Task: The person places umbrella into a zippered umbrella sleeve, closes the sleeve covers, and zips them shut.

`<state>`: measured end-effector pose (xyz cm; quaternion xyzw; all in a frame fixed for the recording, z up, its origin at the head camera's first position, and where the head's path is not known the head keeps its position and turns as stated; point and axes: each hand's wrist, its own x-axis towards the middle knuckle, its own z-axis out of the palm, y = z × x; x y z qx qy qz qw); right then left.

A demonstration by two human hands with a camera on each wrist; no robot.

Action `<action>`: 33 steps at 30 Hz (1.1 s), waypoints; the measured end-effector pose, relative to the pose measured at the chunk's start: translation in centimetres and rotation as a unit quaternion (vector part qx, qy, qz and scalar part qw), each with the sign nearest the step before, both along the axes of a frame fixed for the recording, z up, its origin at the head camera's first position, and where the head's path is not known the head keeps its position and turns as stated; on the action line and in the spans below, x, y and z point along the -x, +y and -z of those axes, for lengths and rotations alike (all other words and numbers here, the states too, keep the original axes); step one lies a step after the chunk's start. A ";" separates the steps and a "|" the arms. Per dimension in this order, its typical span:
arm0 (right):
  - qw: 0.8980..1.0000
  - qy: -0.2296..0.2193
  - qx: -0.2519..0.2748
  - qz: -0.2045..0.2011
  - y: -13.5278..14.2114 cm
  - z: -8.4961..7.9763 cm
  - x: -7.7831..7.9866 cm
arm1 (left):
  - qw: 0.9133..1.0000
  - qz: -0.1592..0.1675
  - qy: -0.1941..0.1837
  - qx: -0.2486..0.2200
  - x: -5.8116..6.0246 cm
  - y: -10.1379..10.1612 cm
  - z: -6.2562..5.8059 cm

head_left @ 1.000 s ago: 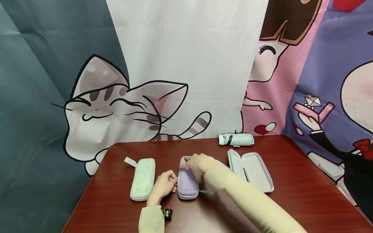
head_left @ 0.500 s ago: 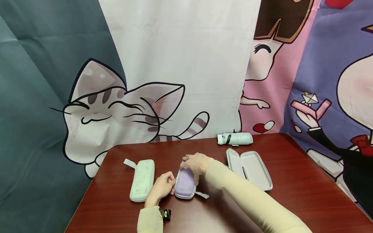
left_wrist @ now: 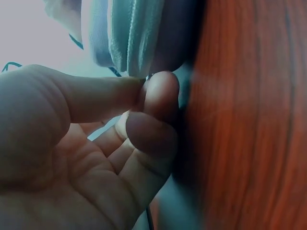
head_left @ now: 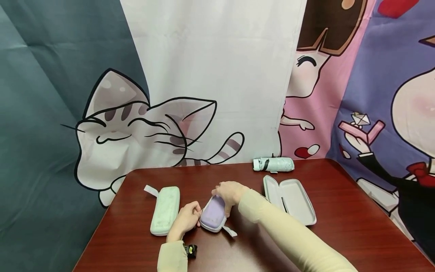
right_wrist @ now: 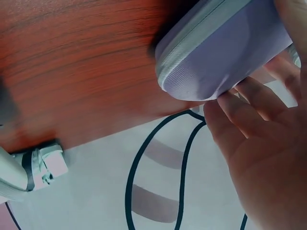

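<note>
A purple pencil case (head_left: pixel 213 216) with a pale zipper band lies closed and slanted on the table, its white strap (head_left: pixel 230 231) sticking out at the near right. My right hand (head_left: pixel 231 193) holds it by the far end and right side, thumb on one side and fingers on the other. At the left edge of the case is my left hand (head_left: pixel 186 220). In the left wrist view its thumb and forefinger pinch a small zipper pull, mostly hidden by the fingertips, at the end of the zipper band (left_wrist: pixel 135 38).
A light green pencil case (head_left: pixel 165 211) lies closed left of my left hand. Right of my right forearm, a pale case (head_left: pixel 297 200) lies open with a pen (head_left: pixel 284 204) inside. A folded mint umbrella (head_left: pixel 276 164) lies along the far edge of the brown table (head_left: pixel 119 234).
The purple pencil case has turned, its near end swinging left and its strap coming into fuller view. My right hand has shifted slightly with it; my left hand has moved slightly left.
</note>
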<state>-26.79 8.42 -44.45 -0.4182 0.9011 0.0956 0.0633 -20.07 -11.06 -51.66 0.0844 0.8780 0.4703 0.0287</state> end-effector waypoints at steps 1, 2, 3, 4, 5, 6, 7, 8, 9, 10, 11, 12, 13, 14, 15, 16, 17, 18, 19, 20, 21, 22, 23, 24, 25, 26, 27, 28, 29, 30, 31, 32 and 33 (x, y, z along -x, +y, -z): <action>1.000 0.002 -0.001 0.003 0.0 0.0 0.0 | 1.000 -0.001 0.000 0.000 0.0 0.0 0.0; 1.000 0.003 0.000 0.008 -0.1 0.0 0.0 | 1.000 -0.002 0.000 0.001 0.0 0.0 0.0; 1.000 0.002 0.001 0.013 -0.1 0.0 0.0 | 1.000 -0.005 0.000 0.001 0.0 0.0 0.0; 1.000 0.001 0.004 0.019 -0.1 0.0 0.0 | 1.000 -0.008 0.000 0.003 0.0 0.0 0.0; 1.000 -0.001 0.007 0.028 0.0 0.0 0.1 | 1.000 -0.012 -0.003 0.003 0.0 0.0 0.0; 0.999 -0.005 0.013 0.037 0.0 0.0 0.2 | 1.000 -0.017 -0.006 0.001 0.0 0.0 0.0; 0.999 -0.009 0.020 0.045 0.1 0.0 0.3 | 1.000 -0.022 -0.012 0.000 0.1 0.0 -0.1; 0.998 -0.013 0.027 0.054 0.1 0.0 0.3 | 1.000 -0.026 -0.017 -0.002 0.1 0.0 -0.1; 0.997 -0.016 0.034 0.063 0.2 0.0 0.4 | 0.999 -0.031 -0.021 -0.003 0.1 0.0 -0.1; 0.997 -0.017 0.038 0.070 0.3 0.0 0.5 | 0.999 -0.033 -0.023 -0.005 0.1 0.0 -0.1; 0.996 -0.018 0.042 0.076 0.3 0.1 0.5 | 0.999 -0.035 -0.027 -0.006 0.1 0.0 -0.1; 0.996 -0.018 0.045 0.081 0.3 0.1 0.5 | 0.999 -0.036 -0.029 -0.007 0.1 0.0 -0.1; 0.995 -0.016 0.049 0.086 0.3 0.1 0.5 | 0.999 -0.038 -0.030 -0.008 0.1 0.0 -0.1; 0.994 -0.014 0.051 0.090 0.3 0.1 0.4 | 0.999 -0.038 -0.029 -0.010 0.1 0.0 -0.1; 0.994 -0.012 0.055 0.095 0.3 0.1 0.4 | 0.999 -0.039 -0.029 -0.012 0.1 -0.1 0.0; 0.993 -0.009 0.057 0.099 0.3 0.1 0.4 | 0.999 -0.040 -0.029 -0.014 0.1 -0.1 0.0; 0.993 -0.006 0.061 0.103 0.2 0.1 0.4 | 0.998 -0.043 -0.031 -0.019 0.1 -0.1 -0.1; 0.992 -0.005 0.064 0.106 0.2 0.2 0.4 | 0.998 -0.044 -0.031 -0.022 0.1 -0.1 -0.1; 0.992 -0.002 0.065 0.109 0.2 0.2 0.4 | 0.998 -0.045 -0.032 -0.025 0.0 -0.1 -0.2; 0.992 -0.001 0.065 0.111 0.2 0.2 0.4 | 0.998 -0.045 -0.032 -0.027 0.0 -0.2 -0.2; 0.991 0.000 0.067 0.113 0.1 0.2 0.4 | 0.998 -0.046 -0.034 -0.030 0.0 -0.2 -0.3; 0.991 0.001 0.068 0.117 0.1 0.2 0.3 | 0.998 -0.047 -0.035 -0.031 0.0 -0.2 -0.3; 0.990 0.003 0.069 0.120 0.2 0.2 0.3 | 0.998 -0.047 -0.037 -0.034 0.0 -0.2 -0.4; 0.990 0.006 0.070 0.125 0.2 0.2 0.3 | 0.998 -0.047 -0.037 -0.034 0.0 -0.2 -0.4; 0.989 0.010 0.073 0.130 0.2 0.3 0.3 | 0.998 -0.046 -0.036 -0.036 0.0 -0.2 -0.5; 0.988 0.015 0.077 0.135 0.3 0.3 0.2 | 0.998 -0.046 -0.035 -0.039 0.0 -0.2 -0.5; 0.987 0.019 0.082 0.139 0.3 0.3 0.2 | 0.997 -0.047 -0.037 -0.042 0.0 -0.2 -0.6; 0.986 0.023 0.086 0.144 0.3 0.3 0.1 | 0.997 -0.048 -0.037 -0.045 0.0 -0.2 -0.6; 0.984 0.026 0.090 0.149 0.4 0.4 0.1 | 0.997 -0.048 -0.036 -0.048 0.0 -0.2 -0.6; 0.983 0.029 0.093 0.153 0.3 0.4 0.0 | 0.997 -0.048 -0.034 -0.048 0.0 -0.2 -0.5; 0.983 0.030 0.094 0.156 0.3 0.4 0.0 | 0.997 -0.048 -0.033 -0.051 0.0 -0.3 -0.5; 0.982 0.031 0.094 0.159 0.2 0.4 -0.1 | 0.997 -0.049 -0.035 -0.052 0.0 -0.3 -0.5; 0.982 0.034 0.093 0.162 0.2 0.5 -0.2 | 0.997 -0.049 -0.035 -0.053 0.0 -0.3 -0.4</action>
